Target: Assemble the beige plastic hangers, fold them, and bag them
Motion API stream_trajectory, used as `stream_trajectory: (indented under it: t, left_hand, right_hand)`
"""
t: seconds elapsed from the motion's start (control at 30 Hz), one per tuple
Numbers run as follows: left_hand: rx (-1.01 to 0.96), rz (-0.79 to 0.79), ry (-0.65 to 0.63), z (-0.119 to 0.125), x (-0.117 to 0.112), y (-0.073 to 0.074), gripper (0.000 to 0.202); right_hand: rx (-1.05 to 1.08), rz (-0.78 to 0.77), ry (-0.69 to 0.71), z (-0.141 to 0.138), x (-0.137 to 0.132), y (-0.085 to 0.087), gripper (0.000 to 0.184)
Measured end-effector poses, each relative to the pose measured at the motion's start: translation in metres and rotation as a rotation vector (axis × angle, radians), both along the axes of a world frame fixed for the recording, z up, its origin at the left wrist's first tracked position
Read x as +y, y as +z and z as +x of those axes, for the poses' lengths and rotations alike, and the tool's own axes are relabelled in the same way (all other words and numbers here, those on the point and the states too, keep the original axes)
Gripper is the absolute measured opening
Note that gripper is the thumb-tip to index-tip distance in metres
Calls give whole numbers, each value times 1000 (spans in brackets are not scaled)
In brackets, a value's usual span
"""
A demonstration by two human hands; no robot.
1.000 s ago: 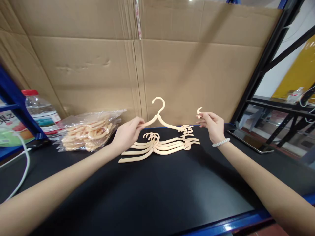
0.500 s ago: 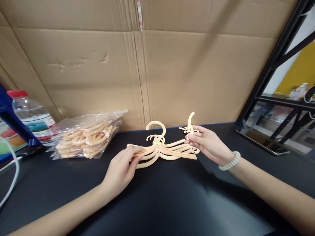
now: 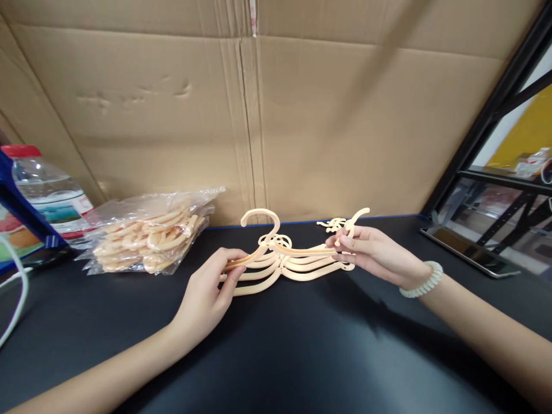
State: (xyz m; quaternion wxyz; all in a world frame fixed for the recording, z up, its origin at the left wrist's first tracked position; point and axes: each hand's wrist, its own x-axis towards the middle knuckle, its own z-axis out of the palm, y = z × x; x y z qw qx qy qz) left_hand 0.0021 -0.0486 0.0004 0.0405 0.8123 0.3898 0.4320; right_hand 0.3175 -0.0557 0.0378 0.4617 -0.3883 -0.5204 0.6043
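My left hand [image 3: 209, 284] pinches the left arm of a peach-coloured plastic clothes hanger [image 3: 297, 251], whose hook curls up to the left. In my right hand [image 3: 375, 253], between thumb and fingers, is a small curved peach hook [image 3: 359, 215]; it is close to the hanger's right end, and my fingers hide whether the two touch. Below the held hanger, several similar hangers [image 3: 308, 275] lie together on the black table. A little heap of small peach hook pieces [image 3: 333, 225] lies behind my right fingertips.
A clear plastic bag [image 3: 150, 233] of peach pieces sits at the left, beside a red-capped water bottle [image 3: 54, 195]. A white cable [image 3: 21, 293] hangs at the left edge. At the right are a flat dark device [image 3: 470, 253] and a black metal rack [image 3: 495, 178]. Cardboard [image 3: 345, 115] stands behind.
My left hand has lifted and tilted the top hanger, its hook shifting left. The small hook in my right hand has turned to lean right, near the hanger's end. The view has shifted slightly.
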Motion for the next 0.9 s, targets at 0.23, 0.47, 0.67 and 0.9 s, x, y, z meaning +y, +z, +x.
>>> stream_trajectory:
  t: [0.23, 0.47, 0.67, 0.9]
  left_hand:
    - [14, 23, -5, 0, 0, -1, 13]
    - [36, 58, -14, 0, 0, 0, 12]
    - [53, 100, 16, 0, -1, 2, 13]
    - [46, 80, 9, 0, -1, 1, 13]
  right_hand:
    - [26, -118, 150, 1, -1, 0, 22]
    - [14, -147, 166, 4, 4, -6, 23]
    - [33, -179, 215, 5, 5, -7, 23]
    - [52, -226, 265, 7, 7, -6, 22]
